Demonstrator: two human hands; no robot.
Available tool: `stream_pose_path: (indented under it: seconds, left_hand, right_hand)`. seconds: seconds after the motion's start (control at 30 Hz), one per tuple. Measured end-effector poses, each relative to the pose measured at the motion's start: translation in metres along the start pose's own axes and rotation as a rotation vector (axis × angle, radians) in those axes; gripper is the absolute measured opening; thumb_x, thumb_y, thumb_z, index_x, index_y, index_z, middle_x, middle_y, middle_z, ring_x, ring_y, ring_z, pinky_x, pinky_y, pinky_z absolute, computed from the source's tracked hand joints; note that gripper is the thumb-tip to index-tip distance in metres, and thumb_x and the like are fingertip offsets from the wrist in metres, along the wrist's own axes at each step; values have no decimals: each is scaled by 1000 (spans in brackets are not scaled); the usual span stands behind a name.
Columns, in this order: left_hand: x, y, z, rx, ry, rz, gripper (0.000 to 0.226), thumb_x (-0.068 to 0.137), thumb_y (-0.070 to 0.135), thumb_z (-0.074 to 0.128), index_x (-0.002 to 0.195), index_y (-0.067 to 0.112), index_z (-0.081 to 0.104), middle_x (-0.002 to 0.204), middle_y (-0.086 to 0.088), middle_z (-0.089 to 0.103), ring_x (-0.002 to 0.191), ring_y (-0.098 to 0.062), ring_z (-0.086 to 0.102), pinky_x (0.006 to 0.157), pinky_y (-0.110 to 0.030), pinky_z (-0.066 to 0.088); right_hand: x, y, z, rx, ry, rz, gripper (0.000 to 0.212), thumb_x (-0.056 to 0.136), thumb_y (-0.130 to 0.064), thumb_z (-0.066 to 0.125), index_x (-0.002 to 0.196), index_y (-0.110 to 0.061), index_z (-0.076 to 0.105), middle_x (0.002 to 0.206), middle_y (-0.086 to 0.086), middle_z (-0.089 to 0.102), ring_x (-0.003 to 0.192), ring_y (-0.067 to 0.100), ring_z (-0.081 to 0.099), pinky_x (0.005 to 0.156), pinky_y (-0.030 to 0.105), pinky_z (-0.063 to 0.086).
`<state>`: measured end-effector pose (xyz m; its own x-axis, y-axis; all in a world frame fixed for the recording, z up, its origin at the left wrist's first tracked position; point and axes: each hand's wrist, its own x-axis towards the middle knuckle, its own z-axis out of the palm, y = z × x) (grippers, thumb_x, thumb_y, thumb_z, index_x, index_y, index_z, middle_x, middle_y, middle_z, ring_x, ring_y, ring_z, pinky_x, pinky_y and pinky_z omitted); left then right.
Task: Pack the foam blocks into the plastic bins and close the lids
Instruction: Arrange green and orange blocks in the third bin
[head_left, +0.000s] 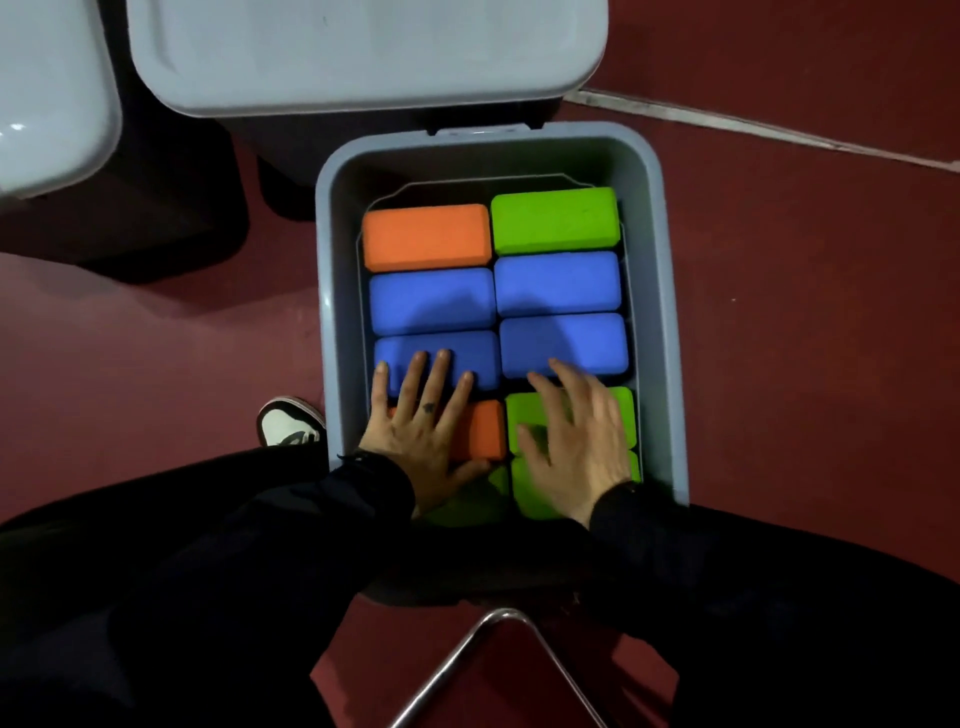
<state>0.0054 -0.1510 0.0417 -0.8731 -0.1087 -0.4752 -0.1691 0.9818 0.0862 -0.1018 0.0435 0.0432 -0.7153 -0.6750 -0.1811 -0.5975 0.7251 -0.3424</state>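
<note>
An open grey plastic bin (655, 312) stands on the floor between my legs, filled with two columns of foam blocks. An orange block (426, 236) and a green block (555, 221) lie at the far end, with several blue blocks (558, 283) behind them. My left hand (421, 431) lies flat with spread fingers on a near orange block (485, 428) and a blue block (467, 353). My right hand (576, 441) rests flat on the near green blocks (626, 410), fingertips reaching a blue block (566, 343). A dark green block (467, 501) is partly hidden under my left wrist.
The bin's grey lid (363, 52) stands open beyond its far edge. Another grey lid or bin (47, 104) is at the top left over a dark container. A shoe (288, 421) is left of the bin. A metal stool frame (498, 665) is below. The floor is dark red.
</note>
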Motion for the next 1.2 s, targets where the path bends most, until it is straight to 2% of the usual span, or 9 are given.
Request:
stream_pose_path:
  seconds: [0.13, 0.33, 0.43, 0.53, 0.7, 0.8, 0.9, 1.0, 1.2]
  left_hand:
    - [-2, 7, -1, 72, 233, 331, 68, 96, 43, 46, 155, 10, 38, 164, -16, 29, 149, -39, 30, 117, -66, 25]
    - [-5, 46, 12, 45, 46, 416, 76, 92, 50, 44, 153, 5, 41, 161, -14, 33, 149, -33, 32, 117, -65, 23]
    - [-4, 55, 15, 41, -20, 350, 86, 86, 56, 37, 156, 5, 33, 164, -12, 19, 154, -27, 18, 121, -62, 7]
    - [-3, 53, 6, 21, -106, 357, 88, 87, 57, 25, 161, 12, 12, 165, -5, -3, 155, -22, -1, 124, -56, -6]
    - [9, 35, -13, 28, 171, 348, 67, 90, 48, 39, 143, 10, 57, 150, -10, 53, 140, -30, 49, 115, -62, 33]
    - [36, 16, -29, 3, 213, 111, 71, 92, 49, 33, 148, 8, 49, 157, -13, 42, 146, -33, 39, 117, -64, 26]
    - [49, 3, -22, -7, 90, -5, 85, 91, 66, 13, 161, 19, 14, 169, -9, 3, 157, -30, 5, 120, -66, 3]
    - [49, 4, -4, -16, 146, -9, 87, 92, 74, 16, 162, 23, 13, 170, -10, -2, 157, -31, -1, 118, -69, 2]
    - [62, -1, 1, -2, 228, -47, 86, 92, 71, 29, 162, 22, 17, 170, -12, 3, 157, -33, 3, 118, -70, 1]
  right_hand:
    - [-3, 7, -8, 95, -103, 197, 23, 100, -39, 48, 91, -19, 54, 87, 8, 65, 78, 39, 63, 59, 40, 41]
    - [-6, -1, 17, -110, -336, 132, 42, 99, -29, 18, 112, -17, 56, 101, 5, 55, 91, 29, 56, 76, 44, 46]
    - [-9, -6, 14, -50, -264, 260, 5, 95, -19, 53, 96, -15, 56, 89, 7, 58, 79, 30, 58, 66, 43, 43]
    - [-8, -12, -2, -45, -306, 180, 5, 94, -19, 54, 95, -16, 58, 94, 9, 62, 89, 32, 63, 71, 42, 47]
    - [26, 4, -33, 72, -128, 277, 21, 97, -38, 49, 84, -22, 51, 86, 2, 64, 82, 33, 62, 63, 37, 42]
    - [46, 13, -24, -37, 101, 135, 31, 91, -31, 57, 117, -16, 66, 126, 11, 63, 115, 37, 58, 89, 46, 47]
    - [45, 15, -4, -139, -90, 73, 66, 102, -53, 39, 160, -22, 29, 169, 14, 19, 155, 36, 17, 124, 53, 18]
    - [37, 14, 11, -280, -157, 54, 78, 99, -71, 16, 164, -28, 8, 171, 13, -5, 157, 36, 0, 125, 56, 7]
    - [58, 11, 13, -285, -142, 65, 82, 96, -76, 19, 164, -31, 4, 171, 12, -6, 158, 33, -4, 125, 55, 5]
